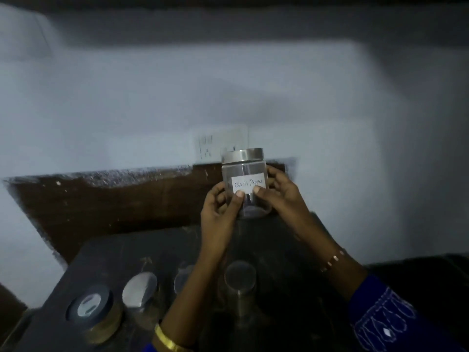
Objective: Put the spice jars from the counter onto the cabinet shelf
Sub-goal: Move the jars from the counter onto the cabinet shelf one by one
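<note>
A clear glass jar (245,174) with a steel lid and a white label reading "Black Pepper" is held up in front of the wall, above the dark counter (106,252). My left hand (219,212) grips its left side and my right hand (281,191) grips its right side, both thumbs on the label. Below, on the counter, stand a dark-lidded jar (94,311) of brownish spice, a steel-lidded jar (140,290), another jar (183,276) partly hidden by my left forearm, and a steel-lidded jar (239,278).
A wall socket plate (215,143) sits on the pale wall behind the held jar. A brown backsplash strip (101,199) runs above the counter. The scene is dim, and no cabinet shelf can be made out.
</note>
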`<move>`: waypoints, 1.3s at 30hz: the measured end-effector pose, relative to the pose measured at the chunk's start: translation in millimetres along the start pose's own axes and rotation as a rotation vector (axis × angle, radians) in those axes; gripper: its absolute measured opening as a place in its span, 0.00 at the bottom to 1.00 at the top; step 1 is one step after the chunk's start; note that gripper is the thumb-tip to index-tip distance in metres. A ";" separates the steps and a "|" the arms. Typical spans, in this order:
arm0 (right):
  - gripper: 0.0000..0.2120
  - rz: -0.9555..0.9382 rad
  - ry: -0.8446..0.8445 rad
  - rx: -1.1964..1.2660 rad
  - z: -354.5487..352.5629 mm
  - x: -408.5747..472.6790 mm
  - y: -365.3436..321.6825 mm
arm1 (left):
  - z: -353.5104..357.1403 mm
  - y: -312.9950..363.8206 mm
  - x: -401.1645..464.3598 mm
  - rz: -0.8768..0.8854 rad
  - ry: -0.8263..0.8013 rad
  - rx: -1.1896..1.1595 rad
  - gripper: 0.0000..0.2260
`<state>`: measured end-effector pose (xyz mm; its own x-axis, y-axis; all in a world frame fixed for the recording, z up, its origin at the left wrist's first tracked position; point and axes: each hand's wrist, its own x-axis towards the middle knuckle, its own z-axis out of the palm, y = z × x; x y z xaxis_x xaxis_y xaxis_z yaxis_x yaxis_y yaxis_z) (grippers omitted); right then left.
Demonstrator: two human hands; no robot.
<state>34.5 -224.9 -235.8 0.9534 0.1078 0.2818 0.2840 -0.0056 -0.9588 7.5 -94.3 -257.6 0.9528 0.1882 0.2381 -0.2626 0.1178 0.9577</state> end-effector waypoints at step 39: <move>0.18 -0.437 0.310 -0.894 -18.8 312.1 -270.6 | 100.1 285.0 301.5 0.554 0.291 0.957 0.20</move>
<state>257.2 -208.5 112.2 0.6980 0.0183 0.7158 0.4617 -0.7756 -0.4304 235.3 -101.6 103.3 0.6381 0.2157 0.7391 -0.2932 -0.8196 0.4923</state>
